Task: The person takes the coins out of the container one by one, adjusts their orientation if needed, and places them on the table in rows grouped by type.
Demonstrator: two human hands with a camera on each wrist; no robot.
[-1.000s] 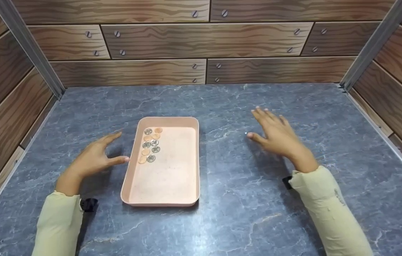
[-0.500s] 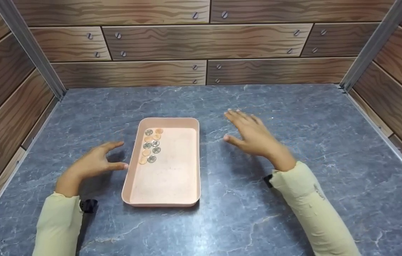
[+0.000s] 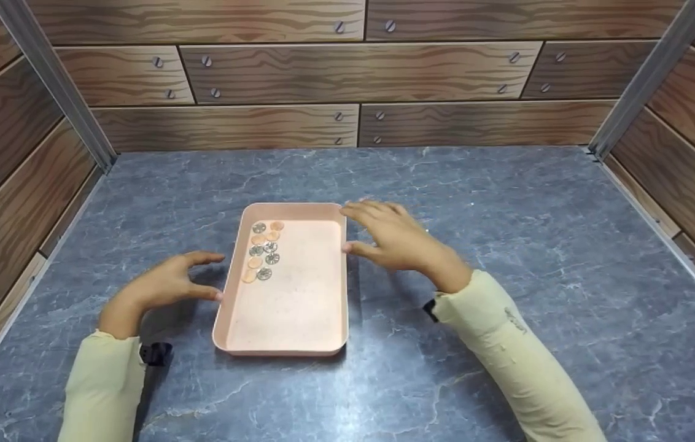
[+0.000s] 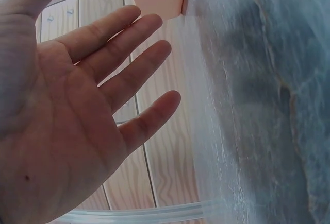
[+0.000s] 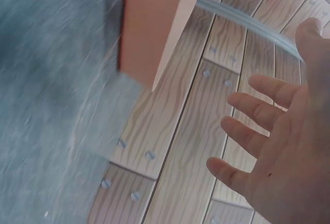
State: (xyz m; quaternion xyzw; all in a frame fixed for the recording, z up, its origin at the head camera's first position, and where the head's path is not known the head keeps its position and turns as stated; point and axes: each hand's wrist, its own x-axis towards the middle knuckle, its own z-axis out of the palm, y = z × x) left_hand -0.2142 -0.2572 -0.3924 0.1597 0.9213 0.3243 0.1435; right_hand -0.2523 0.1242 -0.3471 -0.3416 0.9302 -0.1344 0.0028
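A shallow pink tray (image 3: 286, 350) lies lengthwise on the grey marbled table top (image 3: 507, 202). Several copper and silver coins (image 3: 263, 250) lie in two rows in its far left part. My left hand (image 3: 166, 283) hovers just left of the tray, fingers spread and relaxed, thumb tip close to the left rim; its bare palm (image 4: 56, 126) fills the left wrist view. My right hand (image 3: 387, 236) is at the tray's far right rim, fingers straight, holding nothing; whether it touches the rim I cannot tell. The right wrist view shows the tray's outer wall (image 5: 149, 23) and my spread fingers (image 5: 258, 131).
Wood-patterned walls (image 3: 347, 73) with screws close in the table at the back and on both sides, with metal posts (image 3: 53, 86) in the corners. Pale yellow sleeves (image 3: 507, 356) cover both forearms.
My right hand has swept left across the table from well right of the tray to its right rim. The left hand has barely shifted, and the tray and coins lie as before.
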